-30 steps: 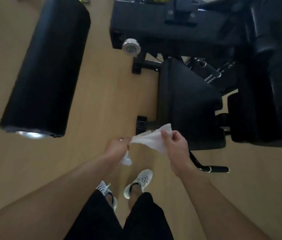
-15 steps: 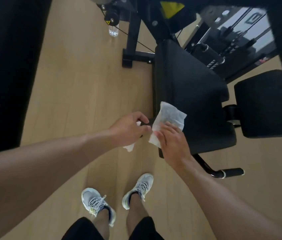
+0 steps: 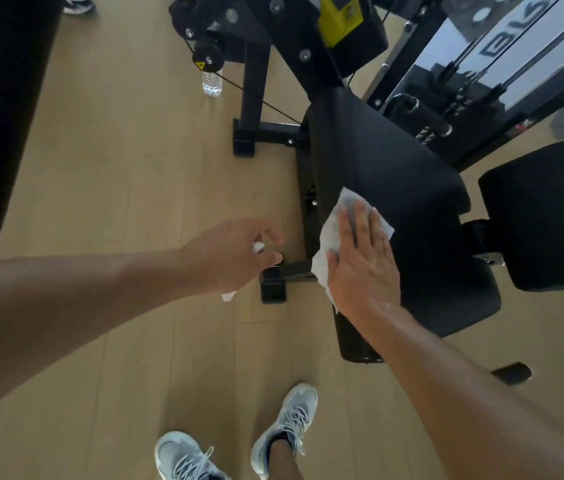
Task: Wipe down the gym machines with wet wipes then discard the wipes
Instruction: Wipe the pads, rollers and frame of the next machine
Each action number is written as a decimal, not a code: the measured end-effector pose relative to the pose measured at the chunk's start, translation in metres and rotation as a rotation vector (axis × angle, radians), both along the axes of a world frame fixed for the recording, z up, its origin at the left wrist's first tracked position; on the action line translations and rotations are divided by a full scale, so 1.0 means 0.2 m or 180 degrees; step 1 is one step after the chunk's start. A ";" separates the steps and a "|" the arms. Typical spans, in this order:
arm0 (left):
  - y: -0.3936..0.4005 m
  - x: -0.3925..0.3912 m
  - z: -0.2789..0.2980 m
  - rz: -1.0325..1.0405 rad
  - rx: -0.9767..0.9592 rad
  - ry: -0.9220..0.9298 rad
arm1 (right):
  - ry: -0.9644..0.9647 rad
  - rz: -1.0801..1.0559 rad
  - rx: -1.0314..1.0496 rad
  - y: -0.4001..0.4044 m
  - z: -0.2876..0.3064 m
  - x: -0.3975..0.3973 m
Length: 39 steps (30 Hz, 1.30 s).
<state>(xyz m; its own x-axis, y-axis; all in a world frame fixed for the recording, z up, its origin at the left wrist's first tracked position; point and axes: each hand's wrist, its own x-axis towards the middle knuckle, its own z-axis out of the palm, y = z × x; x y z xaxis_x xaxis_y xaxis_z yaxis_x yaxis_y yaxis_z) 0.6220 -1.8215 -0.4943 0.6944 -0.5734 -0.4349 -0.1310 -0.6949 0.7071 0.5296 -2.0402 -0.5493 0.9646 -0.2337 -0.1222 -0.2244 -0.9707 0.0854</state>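
Note:
A white wet wipe [image 3: 332, 233] lies spread on the left edge of the black padded seat [image 3: 412, 220] of a gym machine. My right hand [image 3: 363, 261] presses flat on the wipe with straight fingers. My left hand [image 3: 232, 258] hovers over the floor to the left of the seat, its fingers curled round a small crumpled white wipe [image 3: 230, 295] that pokes out below the palm and between the fingers.
The machine's black frame [image 3: 256, 98] and weight stack [image 3: 474, 81] stand behind the seat, and a second black pad [image 3: 547, 216] sits to the right. A water bottle [image 3: 212, 81] stands on the wooden floor. A large black pad [image 3: 0, 109] fills the left edge. My shoes [image 3: 284, 431] are below.
The wipe was stretched between both hands, then laid on the seat. My right hand now lies flat on it further up the pad; my left hand let go of it and drew left.

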 end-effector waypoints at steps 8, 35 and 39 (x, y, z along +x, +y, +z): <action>-0.08 0.04 0.03 -0.0328 -0.0206 -0.0046 | 0.0033 -0.0105 -0.0038 -0.07 -0.01 0.19; -0.06 0.22 0.02 0.0029 -0.0053 -0.0585 | 0.0109 0.0122 -0.0070 -0.20 0.01 1.11; -0.07 0.25 0.02 0.0099 0.0256 -0.0769 | 0.0108 0.0138 0.0125 -0.23 0.03 1.18</action>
